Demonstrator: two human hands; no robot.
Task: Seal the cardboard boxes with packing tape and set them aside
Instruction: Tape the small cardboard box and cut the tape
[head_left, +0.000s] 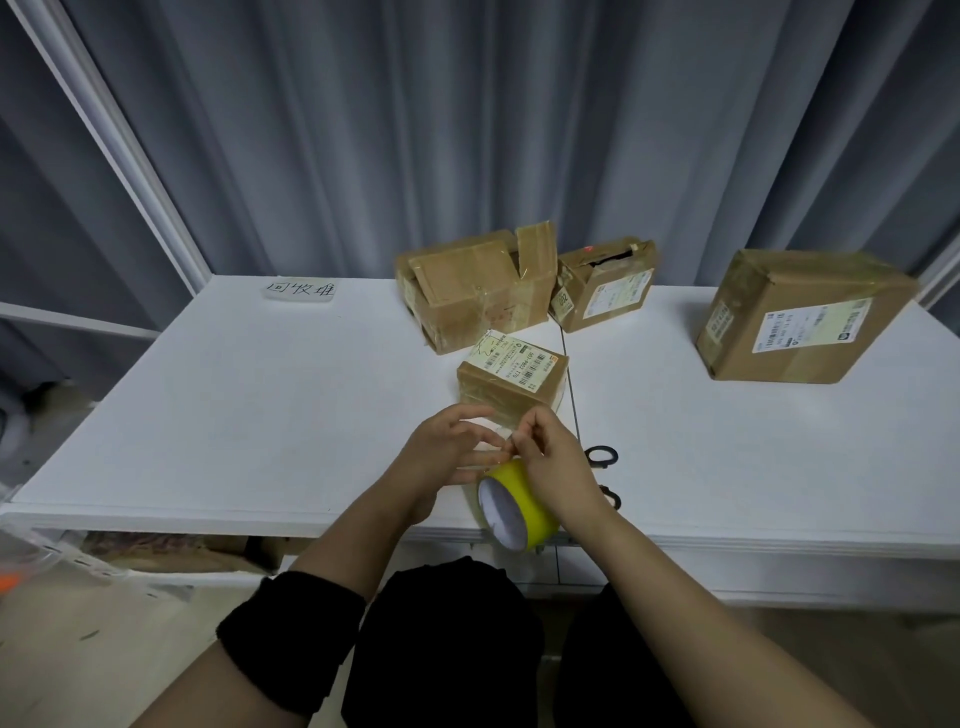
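- The white table (234, 415) carries four brown boxes.
- The big box (800, 317) sits far right, closed and glossy with tape.
- Two back boxes, the wide box (467, 291) and the narrow box (602, 291), have flaps open.
- The small box (511, 384) lies labelled side up, long axis left to right, just beyond the hands.
- The yellow tape roll (524, 499) is at the table's front edge, with its white core facing the person.
- The right hand (558, 467) pinches the tape at the roll's top.
- The left hand (447, 452) has loosely spread fingers; whether it grips cannot be told.
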